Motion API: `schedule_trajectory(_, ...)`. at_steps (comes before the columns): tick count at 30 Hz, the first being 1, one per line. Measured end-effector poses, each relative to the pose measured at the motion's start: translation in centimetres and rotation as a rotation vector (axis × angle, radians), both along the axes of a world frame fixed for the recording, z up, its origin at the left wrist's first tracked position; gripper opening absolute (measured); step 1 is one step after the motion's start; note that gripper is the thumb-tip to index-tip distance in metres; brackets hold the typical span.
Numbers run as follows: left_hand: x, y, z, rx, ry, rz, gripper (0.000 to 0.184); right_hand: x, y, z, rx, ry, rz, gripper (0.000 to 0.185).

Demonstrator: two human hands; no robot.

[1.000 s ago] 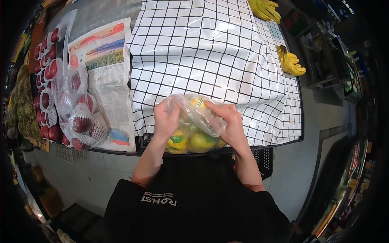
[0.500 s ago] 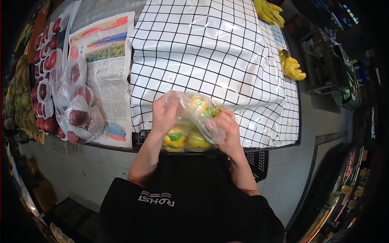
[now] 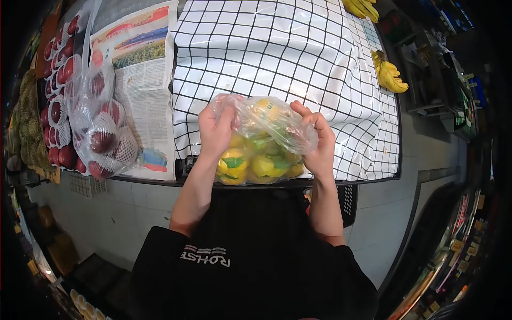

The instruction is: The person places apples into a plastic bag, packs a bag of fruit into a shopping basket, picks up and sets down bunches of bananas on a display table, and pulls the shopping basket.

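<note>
Pinching left rim of clear plastic bag (image 3: 292, 136) in left grip (image 3: 216, 130). Touching right rim with right grip (image 3: 320, 141), fingers partly spread; cannot tell if pinching. Bag mouth slanting between grips, equally near both; yellow-green fruit (image 3: 269, 166) below, at near edge of gridded worktop (image 3: 240, 58).

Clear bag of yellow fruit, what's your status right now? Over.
Left hand gripping clear bag. Right hand at its right side, grip unclear. Yellow-green fruit inside, at near edge of checked cloth. Nothing visible in the way.
</note>
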State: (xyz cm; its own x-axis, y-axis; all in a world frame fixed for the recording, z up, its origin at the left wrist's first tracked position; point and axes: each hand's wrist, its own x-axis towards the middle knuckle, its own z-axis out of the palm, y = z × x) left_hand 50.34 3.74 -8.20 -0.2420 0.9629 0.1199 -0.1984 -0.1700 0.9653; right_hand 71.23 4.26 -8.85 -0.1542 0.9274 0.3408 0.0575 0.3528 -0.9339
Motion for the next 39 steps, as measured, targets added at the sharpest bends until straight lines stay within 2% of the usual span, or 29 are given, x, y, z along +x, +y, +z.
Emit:
schedule_trajectory(3,-0.1,0.2,0.1,-0.039,-0.001,0.007,0.018,-0.2,1.2,0.2,-0.201,0.205,0.114,0.01)
schedule_trajectory(4,-0.1,0.3,0.1,-0.065,0.002,0.013,0.017,-0.2,1.2,0.7,-0.202,0.204,0.116,0.01)
schedule_trajectory(6,-0.2,0.6,-0.7,-0.084,-0.023,0.023,0.017,-0.6,1.1,2.1,-0.38,0.263,0.13,0.007)
schedule_trajectory(10,-0.6,0.4,-1.4,-0.113,-0.044,0.016,0.017,-1.6,0.6,1.7,-0.227,0.256,-0.033,0.007)
schedule_trajectory(14,-0.6,0.1,-1.1,0.002,0.009,0.017,0.022,-1.4,0.2,1.6,-0.251,0.29,-0.016,0.01)
schedule_trajectory(16,-0.8,-0.1,-0.2,0.094,0.062,-0.104,0.045,-1.4,-0.1,2.0,-0.34,0.262,-0.012,0.012)
schedule_trajectory(17,-1.2,-0.1,0.0,0.097,0.063,-0.11,0.045,-1.5,-0.2,2.1,-0.337,0.264,-0.017,0.012)
schedule_trajectory(19,-2.1,-0.2,0.5,0.136,0.077,-0.468,0.071,-1.5,-0.6,2.1,-0.333,0.33,0.016,0.015)
schedule_trajectory(20,-2.5,-0.3,0.8,0.137,0.078,-0.475,0.071,-1.4,-0.8,2.2,-0.331,0.332,0.009,0.015)
schedule_trajectory(22,-2.9,-0.7,1.9,0.089,0.472,-0.606,0.087,-1.3,-1.6,2.4,-0.345,0.287,0.024,0.02)
schedule_trajectory(24,-2.4,-1.1,2.1,0.041,0.527,-0.61,0.08,-1.2,-2.1,2.4,-0.334,0.246,0.023,0.024)
schedule_trajectory(26,-1.8,-1.2,1.8,0.201,0.566,-0.571,0.059,-1.0,-2.6,2.4,-0.323,0.203,0.023,0.027)
schedule_trajectory(27,-1.6,-1.3,1.8,0.204,0.565,-0.576,0.059,-0.8,-2.7,2.4,-0.301,0.183,0.048,0.031)
schedule_trajectory(29,-1.3,-1.7,1.8,0.089,0.308,-0.555,0.039,-0.6,-2.9,2.3,-0.279,0.161,0.07,0.035)
schedule_trajectory(33,-1.5,-2.2,0.6,0.114,0.288,-0.526,0.036,-0.4,-2.9,2.3,-0.27,0.17,0.026,0.047)
schedule_trajectory(34,-1.7,-2.4,0.6,0.054,0.295,-0.497,0.035,-0.3,-2.5,2.3,-0.255,0.161,0.012,0.051)
schedule_trajectory(35,-1.8,-2.6,0.6,-0.006,0.304,-0.468,0.035,0.5,-1.6,0.3,-0.12,0.022,-0.003,0.057)
schedule_trajectory(39,-1.8,-2.5,-0.5,0.047,0.239,-0.474,0.031,1.1,-0.8,-0.9,-0.193,-0.099,-0.02,0.048)
